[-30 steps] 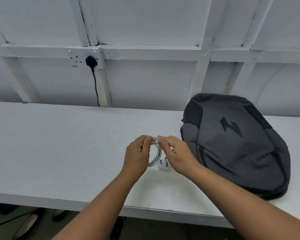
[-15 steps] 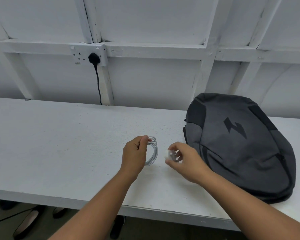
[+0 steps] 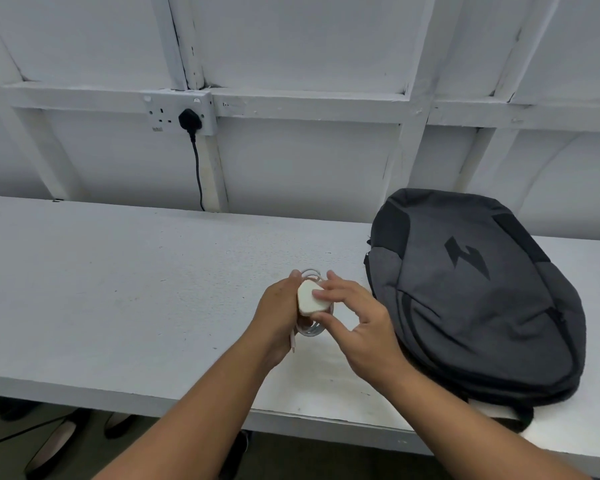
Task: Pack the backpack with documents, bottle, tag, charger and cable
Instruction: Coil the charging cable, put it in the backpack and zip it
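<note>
Table [image 3: 118, 289], one backpack [image 3: 482, 306], one charger [image 3: 308, 303], one cable [image 3: 310, 331]

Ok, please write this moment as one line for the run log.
left hand: grips coiled cable | right hand: pinches charger against cable | backpack: lying on table

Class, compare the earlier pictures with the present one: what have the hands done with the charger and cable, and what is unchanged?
The right hand let go of the coiled cable, picked the charger up off the table and carried it left against the coil. The left hand kept gripping the cable. The backpack has not moved.
</note>
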Available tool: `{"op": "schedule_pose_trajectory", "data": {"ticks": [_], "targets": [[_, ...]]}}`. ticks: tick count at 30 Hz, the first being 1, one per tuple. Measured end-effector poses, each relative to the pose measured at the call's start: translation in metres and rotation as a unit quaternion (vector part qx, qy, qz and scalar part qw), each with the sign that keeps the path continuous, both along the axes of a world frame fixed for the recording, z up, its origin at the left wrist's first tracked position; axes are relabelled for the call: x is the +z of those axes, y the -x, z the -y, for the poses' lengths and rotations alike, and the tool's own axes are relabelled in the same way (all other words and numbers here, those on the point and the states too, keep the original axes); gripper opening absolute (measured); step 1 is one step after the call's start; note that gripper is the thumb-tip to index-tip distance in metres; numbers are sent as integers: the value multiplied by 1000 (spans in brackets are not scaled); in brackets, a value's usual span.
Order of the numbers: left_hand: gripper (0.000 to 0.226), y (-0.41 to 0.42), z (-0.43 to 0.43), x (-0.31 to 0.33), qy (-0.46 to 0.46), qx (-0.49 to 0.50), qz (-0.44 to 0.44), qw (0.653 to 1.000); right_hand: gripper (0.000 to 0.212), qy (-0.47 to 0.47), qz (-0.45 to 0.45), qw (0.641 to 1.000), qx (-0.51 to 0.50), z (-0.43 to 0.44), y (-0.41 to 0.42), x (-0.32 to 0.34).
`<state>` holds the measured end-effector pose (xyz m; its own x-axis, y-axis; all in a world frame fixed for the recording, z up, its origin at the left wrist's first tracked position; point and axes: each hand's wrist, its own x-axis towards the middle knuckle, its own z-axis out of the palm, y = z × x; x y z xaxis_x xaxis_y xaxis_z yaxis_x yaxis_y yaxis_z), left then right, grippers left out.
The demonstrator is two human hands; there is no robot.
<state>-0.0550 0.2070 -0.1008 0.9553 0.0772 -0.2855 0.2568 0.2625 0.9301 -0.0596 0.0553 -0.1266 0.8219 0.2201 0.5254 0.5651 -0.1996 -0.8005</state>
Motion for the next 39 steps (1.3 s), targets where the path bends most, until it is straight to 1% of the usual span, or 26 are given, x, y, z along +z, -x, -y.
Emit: {"op": "schedule_pose_trajectory", "data": {"ticks": [1,3,7,10,14,17,20,22,24,25,27,28,29,31,32,33,34,38,39], "targets": [[42,1,0,0,15,-1,-5,1000,28,11,16,1000,-3,1,1,-3],[44,4,3,-1,9,-7,-2,1000,29,16,35,999,1,1,3,-8],[44,5,5,-2,-17,-5,22,1000,29,9,34,999,3,3,2,-13],[39,5,7,-3,-41,-14,35,998,27,10,27,1000,-1,6,3,-18],[43,6,17,-4,-89,-10,52,995,25,15,14,1000,-19,11,8,-20],[37,9,25,-11,-175,10,113,978,22,53,48,997,-33,16,12,-20],[36,9,30,-18,-200,51,123,971,22,117,76,988,-62,15,15,-16],[37,7,29,-22,-198,67,108,972,33,156,77,982,-74,13,16,-10],[40,3,28,-26,-183,85,78,976,54,186,63,978,-65,24,19,-3],[40,2,26,-28,-175,96,66,978,62,204,59,975,-64,35,20,2],[41,0,25,-31,-164,105,52,979,63,277,57,956,-83,72,23,11],[41,-1,26,-33,-159,102,52,981,63,339,48,935,-96,97,23,13],[42,-2,27,-34,-152,98,54,982,65,420,25,901,-106,123,23,15],[43,-2,32,-37,-144,94,51,984,80,579,-69,806,-103,175,24,19],[43,-2,36,-37,-137,94,48,985,87,620,-115,771,-92,196,25,19],[43,-2,40,-37,-129,93,45,986,88,631,-139,759,-83,212,25,18],[43,-3,44,-37,-123,92,41,987,83,626,-137,764,-82,222,25,18],[41,-5,62,-38,-111,88,23,990,48,587,-52,803,-88,230,23,24],[42,-5,66,-38,-112,86,20,990,39,567,-36,818,-87,230,22,28]]}}
